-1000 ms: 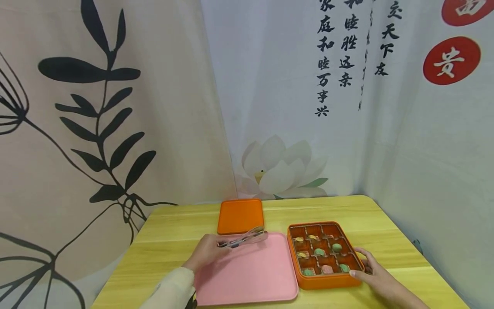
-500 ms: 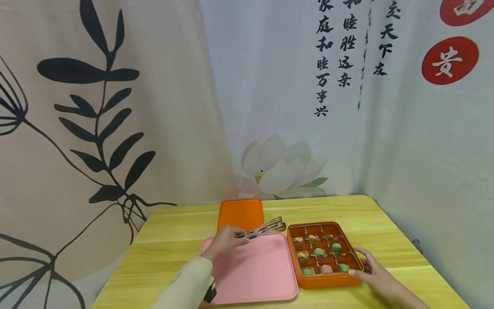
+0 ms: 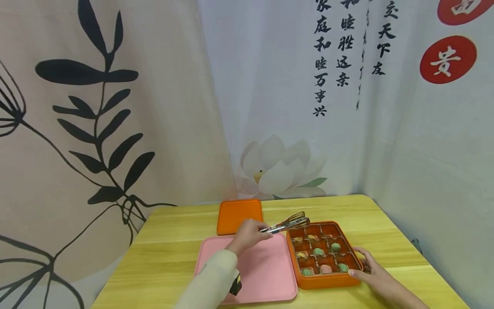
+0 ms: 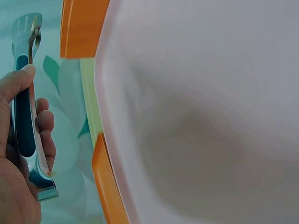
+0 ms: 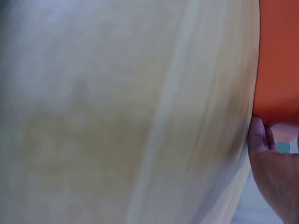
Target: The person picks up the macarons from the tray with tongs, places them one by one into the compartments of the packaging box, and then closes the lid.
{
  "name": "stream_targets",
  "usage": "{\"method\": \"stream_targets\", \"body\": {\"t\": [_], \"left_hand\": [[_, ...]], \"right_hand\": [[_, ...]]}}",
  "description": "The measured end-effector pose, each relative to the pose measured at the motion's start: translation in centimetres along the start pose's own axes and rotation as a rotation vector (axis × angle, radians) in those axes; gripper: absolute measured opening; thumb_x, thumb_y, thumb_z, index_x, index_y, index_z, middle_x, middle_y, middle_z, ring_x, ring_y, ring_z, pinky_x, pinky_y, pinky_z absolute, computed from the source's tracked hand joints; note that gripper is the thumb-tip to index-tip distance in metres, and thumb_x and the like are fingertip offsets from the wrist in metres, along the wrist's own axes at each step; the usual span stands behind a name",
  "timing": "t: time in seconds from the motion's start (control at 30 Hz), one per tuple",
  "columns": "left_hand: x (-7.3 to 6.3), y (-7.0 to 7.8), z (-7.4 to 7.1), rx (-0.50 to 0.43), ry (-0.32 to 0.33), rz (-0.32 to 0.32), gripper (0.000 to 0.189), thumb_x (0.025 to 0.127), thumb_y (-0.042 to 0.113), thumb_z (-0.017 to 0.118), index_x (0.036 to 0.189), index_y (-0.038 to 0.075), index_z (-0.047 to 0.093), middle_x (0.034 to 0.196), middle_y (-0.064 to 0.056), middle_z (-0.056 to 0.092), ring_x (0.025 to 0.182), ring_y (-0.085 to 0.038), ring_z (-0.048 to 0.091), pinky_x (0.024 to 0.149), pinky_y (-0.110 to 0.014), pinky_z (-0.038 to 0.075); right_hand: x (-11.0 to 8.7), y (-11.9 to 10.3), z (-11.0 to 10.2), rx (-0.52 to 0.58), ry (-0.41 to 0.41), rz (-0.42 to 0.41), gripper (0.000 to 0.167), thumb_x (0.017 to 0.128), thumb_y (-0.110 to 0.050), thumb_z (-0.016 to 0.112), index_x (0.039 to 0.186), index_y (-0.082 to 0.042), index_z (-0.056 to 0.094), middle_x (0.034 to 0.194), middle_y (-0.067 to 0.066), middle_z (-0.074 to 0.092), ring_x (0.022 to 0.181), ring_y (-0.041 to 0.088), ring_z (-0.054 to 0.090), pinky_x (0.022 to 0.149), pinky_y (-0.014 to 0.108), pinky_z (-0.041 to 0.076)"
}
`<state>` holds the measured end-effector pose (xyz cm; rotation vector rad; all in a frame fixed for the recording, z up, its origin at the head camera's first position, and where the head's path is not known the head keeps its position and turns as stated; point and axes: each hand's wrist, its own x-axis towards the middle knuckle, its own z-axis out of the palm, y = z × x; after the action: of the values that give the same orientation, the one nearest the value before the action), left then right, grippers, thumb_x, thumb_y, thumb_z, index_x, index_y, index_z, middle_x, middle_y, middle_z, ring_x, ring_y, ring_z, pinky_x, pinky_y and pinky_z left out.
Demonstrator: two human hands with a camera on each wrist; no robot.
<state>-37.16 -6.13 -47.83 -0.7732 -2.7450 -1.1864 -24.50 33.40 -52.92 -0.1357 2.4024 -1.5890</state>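
Observation:
My left hand (image 3: 248, 235) grips a pair of metal tongs (image 3: 287, 223) above the far part of the pink tray (image 3: 270, 274). The tongs' tips hang over the far left corner of an orange box (image 3: 328, 281). In the left wrist view, thumb and fingers wrap round the tongs' handle (image 4: 25, 107). The box is divided into compartments, several of them holding small sweets, such as a green one (image 3: 335, 247) and a pink one (image 3: 326, 269). With thumb and fingers, my right hand (image 3: 372, 274) holds the box's right side near its front corner; its fingertips are partly hidden.
Behind the pink tray lies an orange lid (image 3: 239, 214), flat on the wooden table (image 3: 166, 240). The tray's right edge runs right beside the box. A printed curtain (image 3: 185, 107) hangs behind the table and along its right side.
My left hand has moved right and away from me across the tray, bringing the tongs from over the tray to the box's far left corner. The right hand stays on the box.

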Motion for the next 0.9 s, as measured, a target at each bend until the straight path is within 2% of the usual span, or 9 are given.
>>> {"method": "stream_targets", "body": {"t": [0.1, 0.2, 0.37, 0.5, 0.57, 0.73, 0.9], "left_hand": [[0.6, 0.8, 0.8, 0.013, -0.015, 0.016, 0.009, 0.083, 0.022, 0.081, 0.09, 0.017, 0.08, 0.077, 0.011, 0.069, 0.055, -0.007, 0.045, 0.051, -0.022, 0.038], [1.1, 1.6, 1.5, 0.021, -0.025, 0.019, 0.014, 0.083, 0.024, 0.081, 0.095, 0.016, 0.08, 0.083, 0.009, 0.072, 0.055, -0.005, 0.049, 0.053, -0.022, 0.042], [1.7, 3.0, 2.6, 0.027, -0.035, 0.013, 0.02, 0.084, 0.027, 0.08, 0.101, 0.015, 0.08, 0.09, 0.007, 0.074, 0.065, -0.001, 0.059, 0.065, -0.025, 0.051], [2.0, 3.8, 3.5, -0.007, -0.04, 0.0, 0.02, 0.084, 0.027, 0.08, 0.1, 0.015, 0.08, 0.09, 0.006, 0.074, 0.05, -0.004, 0.047, 0.063, -0.025, 0.049], [2.2, 4.0, 4.0, -0.029, -0.046, -0.014, 0.02, 0.084, 0.027, 0.08, 0.1, 0.015, 0.08, 0.091, 0.006, 0.074, 0.048, -0.005, 0.045, 0.061, -0.024, 0.048], [2.6, 4.4, 4.9, -0.018, -0.045, -0.026, 0.016, 0.084, 0.027, 0.08, 0.096, 0.017, 0.08, 0.097, 0.004, 0.074, 0.068, -0.004, 0.06, 0.065, -0.026, 0.05], [3.0, 4.8, 5.4, 0.032, -0.036, -0.053, 0.021, 0.084, 0.032, 0.08, 0.1, 0.019, 0.08, 0.103, 0.004, 0.074, 0.081, -0.005, 0.064, 0.069, -0.027, 0.052]], "right_hand": [[0.0, -0.1, 0.0, 0.002, 0.011, 0.018, 0.076, 0.101, -0.027, 0.058, 0.153, -0.006, 0.008, 0.133, 0.028, 0.046, 0.112, 0.034, 0.054, 0.086, 0.048, 0.047], [0.0, -0.1, -0.1, 0.014, -0.004, -0.002, 0.076, 0.101, -0.025, 0.057, 0.153, -0.005, 0.005, 0.132, 0.029, 0.046, 0.112, 0.034, 0.054, 0.086, 0.048, 0.047], [-0.1, -0.1, -0.1, 0.032, -0.016, -0.019, 0.075, 0.102, -0.023, 0.056, 0.153, -0.004, 0.004, 0.131, 0.029, 0.047, 0.112, 0.033, 0.054, 0.086, 0.047, 0.047], [-0.1, 0.0, 0.0, 0.031, 0.001, -0.006, 0.075, 0.102, -0.023, 0.057, 0.153, -0.003, 0.005, 0.132, 0.029, 0.046, 0.113, 0.035, 0.054, 0.087, 0.048, 0.047], [-0.1, 0.2, 0.0, 0.027, 0.008, -0.005, 0.075, 0.102, -0.023, 0.057, 0.153, -0.003, 0.006, 0.133, 0.029, 0.046, 0.113, 0.036, 0.054, 0.086, 0.048, 0.047], [0.0, 0.3, 0.0, 0.033, -0.001, -0.014, 0.074, 0.102, -0.022, 0.056, 0.153, -0.003, 0.005, 0.132, 0.029, 0.047, 0.113, 0.036, 0.054, 0.086, 0.049, 0.047], [-0.1, 0.0, 0.1, 0.035, -0.01, -0.042, 0.075, 0.101, -0.021, 0.057, 0.152, -0.002, 0.006, 0.132, 0.031, 0.047, 0.114, 0.038, 0.054, 0.087, 0.047, 0.048]]}}
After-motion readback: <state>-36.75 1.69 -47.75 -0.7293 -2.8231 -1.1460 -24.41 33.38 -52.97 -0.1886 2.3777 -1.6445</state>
